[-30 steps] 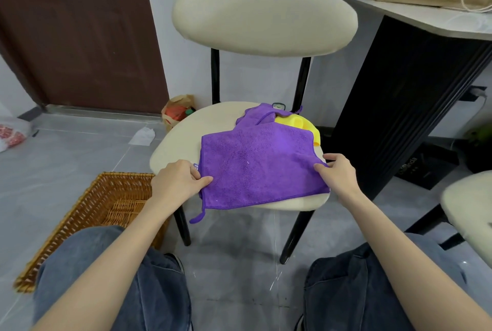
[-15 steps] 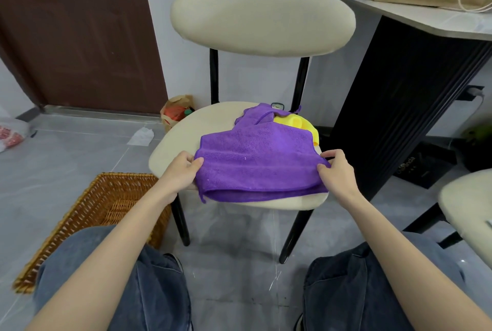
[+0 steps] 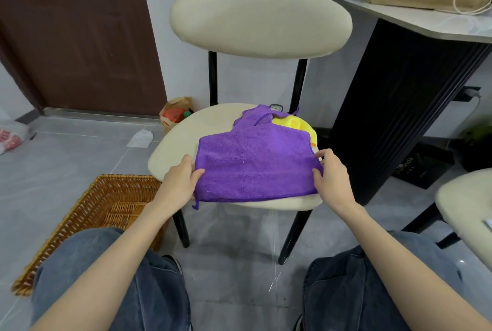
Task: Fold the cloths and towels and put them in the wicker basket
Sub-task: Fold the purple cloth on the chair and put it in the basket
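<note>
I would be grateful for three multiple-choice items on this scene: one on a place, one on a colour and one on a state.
1. Where is the basket?
A. On the floor beside the chair
B. On the chair seat
C. On the white shelf

2. Which colour of cloth shows behind the purple cloth?
A. Green
B. Yellow
C. Red

3. How is the purple cloth held?
A. It lies untouched
B. One hand alone lifts it
C. Both hands grip it, one at each side

Key:
1 A, as the basket stands on the grey tiles by the chair's legs.
2 B, as a yellow cloth peeks out at the far right of the seat.
3 C, as the left hand and the right hand each pinch a side edge.
</note>
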Demonstrator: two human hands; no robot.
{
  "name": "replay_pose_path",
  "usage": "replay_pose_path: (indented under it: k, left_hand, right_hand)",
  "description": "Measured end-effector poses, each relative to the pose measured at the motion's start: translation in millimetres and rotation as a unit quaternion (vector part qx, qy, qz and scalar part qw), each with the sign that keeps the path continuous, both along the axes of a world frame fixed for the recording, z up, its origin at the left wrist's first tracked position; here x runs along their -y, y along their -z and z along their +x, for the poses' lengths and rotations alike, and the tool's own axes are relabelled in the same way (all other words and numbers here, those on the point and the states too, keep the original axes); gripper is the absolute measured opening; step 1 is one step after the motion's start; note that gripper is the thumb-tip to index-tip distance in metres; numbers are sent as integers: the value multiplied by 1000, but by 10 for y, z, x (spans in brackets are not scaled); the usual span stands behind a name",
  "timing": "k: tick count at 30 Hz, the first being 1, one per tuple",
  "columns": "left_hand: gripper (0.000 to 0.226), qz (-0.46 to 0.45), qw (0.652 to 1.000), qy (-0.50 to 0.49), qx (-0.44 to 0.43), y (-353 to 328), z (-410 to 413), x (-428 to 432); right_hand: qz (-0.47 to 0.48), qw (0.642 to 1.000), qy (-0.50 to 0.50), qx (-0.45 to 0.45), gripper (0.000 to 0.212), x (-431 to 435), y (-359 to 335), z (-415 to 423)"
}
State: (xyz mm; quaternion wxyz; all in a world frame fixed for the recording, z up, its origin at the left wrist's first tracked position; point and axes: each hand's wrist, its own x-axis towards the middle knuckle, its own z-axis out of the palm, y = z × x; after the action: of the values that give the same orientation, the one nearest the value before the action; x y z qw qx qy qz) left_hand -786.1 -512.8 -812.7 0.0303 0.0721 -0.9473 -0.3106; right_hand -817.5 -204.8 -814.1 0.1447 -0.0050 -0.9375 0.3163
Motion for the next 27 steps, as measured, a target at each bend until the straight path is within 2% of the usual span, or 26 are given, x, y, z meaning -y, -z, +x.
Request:
replay_pose_path:
  k: [5, 8, 11, 16, 19, 22, 25, 27]
  left_hand:
    - [24, -142, 989, -18, -23, -6, 12, 7]
    - [30, -150, 988, -38, -31, 4, -30, 33]
    - [37, -101, 993, -48, -39, 43, -182, 47]
    - [52, -29, 998, -64, 1, 61, -522, 20]
    - [51, 83, 991, -101, 35, 31, -690, 0]
    - [44, 159, 978, -129, 37, 28, -823, 13]
    - [32, 207, 966, -157, 14, 37, -914, 10]
    - [26, 202, 964, -173, 6, 27, -936, -21]
  right_hand:
    - [116, 993, -24, 3, 36, 2, 66, 16]
    - [208, 978, 8, -24, 35, -4, 94, -19]
    - [233, 970, 2, -76, 35, 54, 62, -47]
    - [150, 977, -128, -85, 36, 308, 45, -80]
    - [145, 970, -196, -16, 55, 493, 81, -78]
    - [204, 955, -209, 55, 74, 617, 146, -71]
    - [250, 945, -190, 89, 76, 637, 163, -83]
    - [259, 944, -184, 94, 75, 624, 174, -94]
